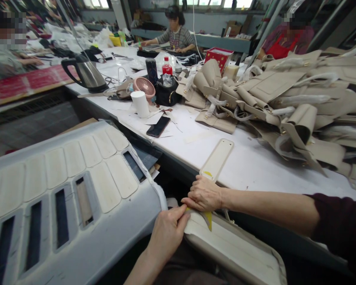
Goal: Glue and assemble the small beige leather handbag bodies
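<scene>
My right hand [206, 194] is closed in a fist around a yellow tool [208, 218]. A bit of yellow shows above the fist, and a curved yellow-and-grey end sticks out below it. That end lies over the pale panel of a beige bag [237, 247], which rests across my lap. At the bag's near-left end my left hand [169, 227] pinches its edge, thumb and fingertips pressed together beside my right hand. What lies under the fingers is hidden. Just beyond the right fist, a long beige strap-like panel [218, 158] with small holes lies on the table edge.
A grey slotted rack [124, 233] with cream oval pieces stands at left. On the white table [178, 154] are a phone [158, 126], a thread cone [140, 104], a pink fan [144, 88], a kettle [89, 74] and a heap of beige bags [284, 99]. Several people sit farther off.
</scene>
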`<move>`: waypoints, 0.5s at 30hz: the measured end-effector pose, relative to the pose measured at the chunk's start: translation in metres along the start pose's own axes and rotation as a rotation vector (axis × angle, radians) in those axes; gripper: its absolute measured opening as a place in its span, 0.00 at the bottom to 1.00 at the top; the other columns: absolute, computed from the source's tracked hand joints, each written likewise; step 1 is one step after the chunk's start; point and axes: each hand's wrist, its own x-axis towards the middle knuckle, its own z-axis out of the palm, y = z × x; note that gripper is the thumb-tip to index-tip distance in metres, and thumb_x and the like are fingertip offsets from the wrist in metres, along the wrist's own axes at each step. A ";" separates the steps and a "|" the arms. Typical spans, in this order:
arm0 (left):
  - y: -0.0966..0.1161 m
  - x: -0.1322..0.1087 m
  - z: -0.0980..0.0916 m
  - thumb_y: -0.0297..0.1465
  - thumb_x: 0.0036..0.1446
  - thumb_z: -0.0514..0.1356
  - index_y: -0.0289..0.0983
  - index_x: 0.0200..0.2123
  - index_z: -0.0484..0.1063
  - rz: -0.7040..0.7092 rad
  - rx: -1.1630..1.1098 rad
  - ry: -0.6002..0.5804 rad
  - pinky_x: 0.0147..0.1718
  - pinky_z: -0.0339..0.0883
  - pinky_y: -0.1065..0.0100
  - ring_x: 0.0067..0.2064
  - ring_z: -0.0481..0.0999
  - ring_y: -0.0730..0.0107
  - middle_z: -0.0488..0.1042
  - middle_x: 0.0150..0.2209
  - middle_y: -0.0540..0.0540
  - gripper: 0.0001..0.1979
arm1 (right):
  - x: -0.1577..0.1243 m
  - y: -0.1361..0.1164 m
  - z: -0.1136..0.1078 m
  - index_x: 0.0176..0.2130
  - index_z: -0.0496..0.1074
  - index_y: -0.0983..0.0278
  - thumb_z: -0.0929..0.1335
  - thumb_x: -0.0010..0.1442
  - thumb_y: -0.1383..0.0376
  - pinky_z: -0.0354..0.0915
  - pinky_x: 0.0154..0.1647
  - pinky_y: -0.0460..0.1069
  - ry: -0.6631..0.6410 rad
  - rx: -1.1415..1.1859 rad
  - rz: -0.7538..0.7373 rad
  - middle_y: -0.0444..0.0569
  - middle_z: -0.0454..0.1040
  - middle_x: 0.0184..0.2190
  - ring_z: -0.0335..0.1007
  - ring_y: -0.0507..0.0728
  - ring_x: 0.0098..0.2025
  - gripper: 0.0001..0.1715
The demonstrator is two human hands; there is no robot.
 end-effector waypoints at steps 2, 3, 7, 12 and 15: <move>-0.002 0.001 0.001 0.38 0.61 0.56 0.41 0.39 0.80 0.032 -0.050 0.028 0.44 0.64 0.63 0.41 0.77 0.53 0.80 0.38 0.42 0.13 | -0.005 -0.005 0.000 0.23 0.73 0.64 0.54 0.71 0.54 0.41 0.31 0.54 -0.009 0.010 0.044 0.49 0.77 0.21 0.67 0.54 0.24 0.34; -0.003 0.001 0.001 0.38 0.60 0.57 0.42 0.39 0.80 0.048 -0.084 0.031 0.48 0.63 0.62 0.43 0.76 0.52 0.80 0.39 0.42 0.12 | -0.007 -0.008 -0.001 0.23 0.73 0.64 0.54 0.71 0.54 0.41 0.31 0.54 -0.016 0.021 0.072 0.50 0.77 0.21 0.67 0.54 0.24 0.34; -0.014 0.006 0.001 0.43 0.61 0.57 0.40 0.35 0.80 0.003 -0.296 -0.105 0.49 0.63 0.61 0.40 0.75 0.56 0.79 0.34 0.46 0.17 | -0.018 -0.021 -0.004 0.23 0.73 0.64 0.53 0.72 0.55 0.41 0.30 0.54 -0.034 0.053 0.186 0.50 0.77 0.21 0.67 0.53 0.23 0.36; -0.028 0.019 0.012 0.53 0.60 0.52 0.33 0.40 0.79 -0.210 -0.734 -0.224 0.39 0.65 0.65 0.39 0.73 0.60 0.78 0.36 0.44 0.29 | -0.029 -0.034 -0.008 0.23 0.73 0.64 0.53 0.72 0.57 0.42 0.30 0.53 -0.030 0.034 0.266 0.49 0.77 0.21 0.67 0.52 0.24 0.35; -0.031 0.027 0.019 0.54 0.59 0.55 0.31 0.42 0.79 -0.226 -0.789 -0.269 0.38 0.64 0.65 0.39 0.74 0.60 0.79 0.36 0.42 0.30 | -0.036 -0.038 -0.011 0.23 0.73 0.64 0.53 0.72 0.56 0.44 0.31 0.53 -0.032 0.043 0.313 0.49 0.77 0.22 0.68 0.52 0.25 0.35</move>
